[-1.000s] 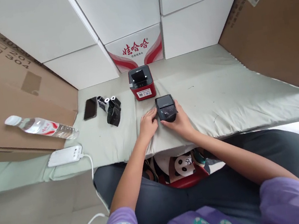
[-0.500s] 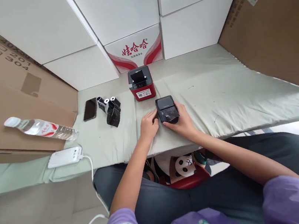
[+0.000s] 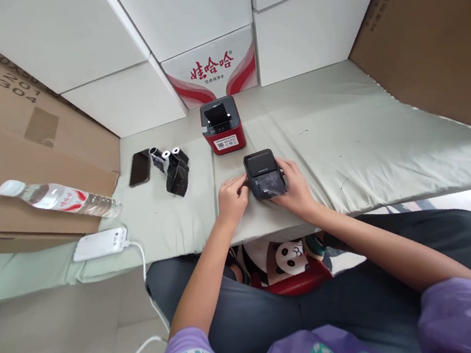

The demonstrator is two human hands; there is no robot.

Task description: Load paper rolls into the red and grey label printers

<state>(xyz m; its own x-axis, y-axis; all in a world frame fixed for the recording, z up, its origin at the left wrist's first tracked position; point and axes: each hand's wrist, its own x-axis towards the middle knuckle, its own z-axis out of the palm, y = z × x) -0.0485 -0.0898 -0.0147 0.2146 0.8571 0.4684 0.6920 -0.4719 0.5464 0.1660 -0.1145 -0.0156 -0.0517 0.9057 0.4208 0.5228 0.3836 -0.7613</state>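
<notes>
A small black portable printer [image 3: 260, 162], with a dark glossy strip [image 3: 270, 185] over its front part, is between my hands at the middle of the bench. My right hand [image 3: 297, 189] wraps its right side and lower corner, thumb partly hidden beneath. At the left edge, my left hand [image 3: 232, 200] has its fingers bent together and their tips against the casing. Just behind stands a red and black printer [image 3: 223, 128] with a black strip sticking out of its top. Left of it lie several small rolls [image 3: 171, 161] with a loose black piece, beside a dark phone [image 3: 139, 168].
A water bottle [image 3: 61, 198] lies at the left by a cardboard box [image 3: 28, 148]. Below it a white power bank [image 3: 100, 244] has a white cable [image 3: 145, 272] hanging over the bench edge. White boxes [image 3: 201, 4] line the back; another cardboard box [image 3: 440, 39] stands right.
The portable printer has tipped up slightly toward me. My right thumb has slid from its front edge to below it. My left hand remains at its left side.
</notes>
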